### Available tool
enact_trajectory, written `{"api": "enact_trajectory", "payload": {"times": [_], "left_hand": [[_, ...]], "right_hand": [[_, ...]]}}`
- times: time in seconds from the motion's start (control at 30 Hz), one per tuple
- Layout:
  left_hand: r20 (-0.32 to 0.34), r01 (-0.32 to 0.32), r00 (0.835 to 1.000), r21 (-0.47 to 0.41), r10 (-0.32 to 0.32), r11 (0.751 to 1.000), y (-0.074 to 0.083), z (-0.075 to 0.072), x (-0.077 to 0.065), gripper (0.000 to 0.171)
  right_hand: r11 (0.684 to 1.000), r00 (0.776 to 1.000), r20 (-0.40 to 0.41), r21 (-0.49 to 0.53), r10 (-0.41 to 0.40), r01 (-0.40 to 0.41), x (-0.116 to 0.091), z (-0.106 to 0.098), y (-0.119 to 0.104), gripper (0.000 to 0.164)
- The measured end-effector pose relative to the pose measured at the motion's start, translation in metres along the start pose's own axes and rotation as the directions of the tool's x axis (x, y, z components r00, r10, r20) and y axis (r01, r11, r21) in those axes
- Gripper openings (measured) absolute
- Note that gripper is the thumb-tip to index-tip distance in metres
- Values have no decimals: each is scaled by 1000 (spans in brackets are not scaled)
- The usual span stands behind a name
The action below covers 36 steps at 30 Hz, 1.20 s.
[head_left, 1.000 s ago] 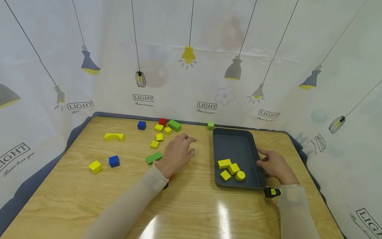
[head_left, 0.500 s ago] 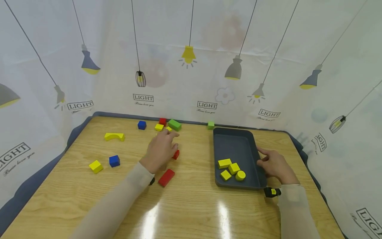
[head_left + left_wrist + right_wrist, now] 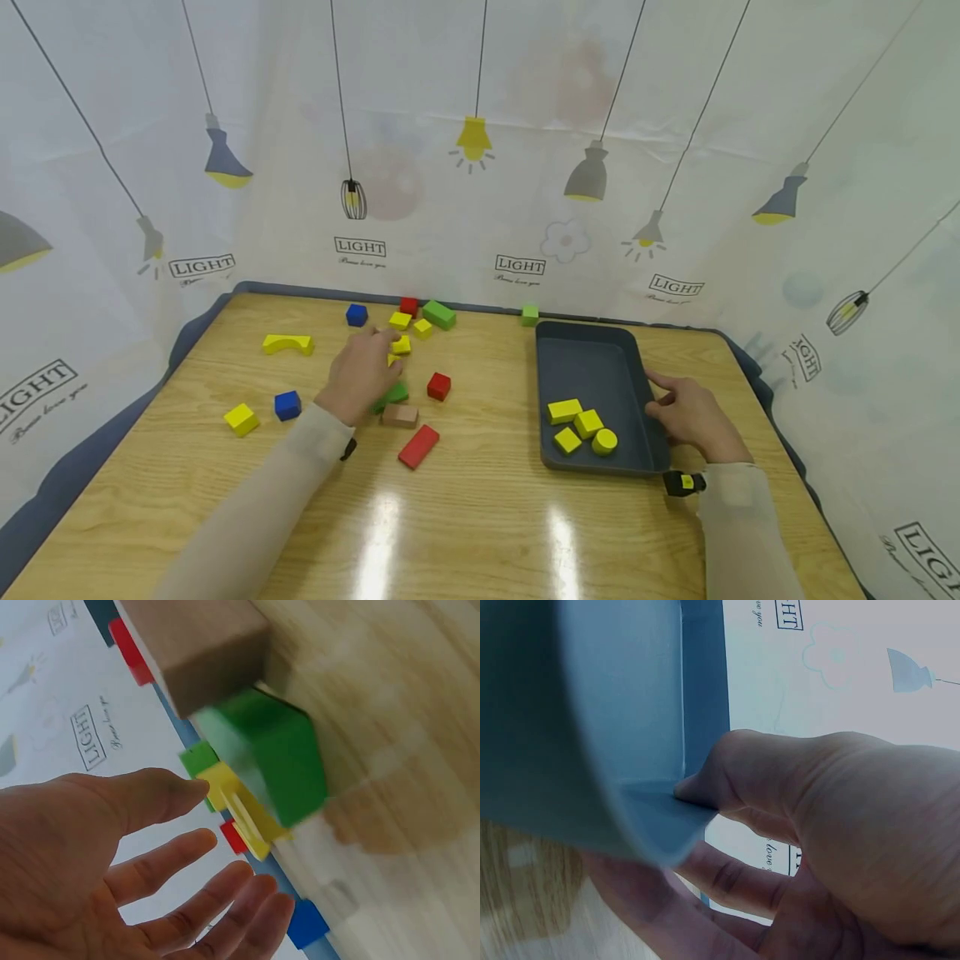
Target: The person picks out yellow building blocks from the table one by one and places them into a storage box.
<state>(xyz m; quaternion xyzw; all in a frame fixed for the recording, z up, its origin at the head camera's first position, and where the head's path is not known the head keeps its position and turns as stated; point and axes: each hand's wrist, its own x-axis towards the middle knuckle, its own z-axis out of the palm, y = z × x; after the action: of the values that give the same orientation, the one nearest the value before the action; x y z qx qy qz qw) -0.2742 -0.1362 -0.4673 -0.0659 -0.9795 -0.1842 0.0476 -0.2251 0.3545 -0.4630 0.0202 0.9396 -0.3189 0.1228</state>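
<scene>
Our left hand [image 3: 360,377] has its fingers [image 3: 161,862] loosely spread and holds nothing, just beside two yellow blocks [image 3: 402,344] towards the far edge of the desk [image 3: 480,517]; whether it touches either, we can't quite tell. Our right hand [image 3: 693,417] pinches the wall of the grey tray [image 3: 588,358], towards the desk's right edge. For a sure grip, we should straddle one yellow block squarely, clear of the green block [image 3: 393,395], and brace the tray.
</scene>
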Motion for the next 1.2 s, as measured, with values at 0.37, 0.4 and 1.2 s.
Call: {"api": "enact_trajectory", "payload": {"times": [0.37,0.4,1.2], "left_hand": [[83,20,996,-35,-17,999,-9,2,1,48],[84,16,996,-34,-13,999,-9,2,1,46],[58,-15,998,-33,17,999,-9,4,1,34]], "right_hand": [[1000,1000,-6,6,-2,2,-2,0,0,67],[1000,1000,-8,6,-4,4,-2,0,-1,67],[1000,1000,-9,-19,14,-14,-3,-1,-3,67]]}}
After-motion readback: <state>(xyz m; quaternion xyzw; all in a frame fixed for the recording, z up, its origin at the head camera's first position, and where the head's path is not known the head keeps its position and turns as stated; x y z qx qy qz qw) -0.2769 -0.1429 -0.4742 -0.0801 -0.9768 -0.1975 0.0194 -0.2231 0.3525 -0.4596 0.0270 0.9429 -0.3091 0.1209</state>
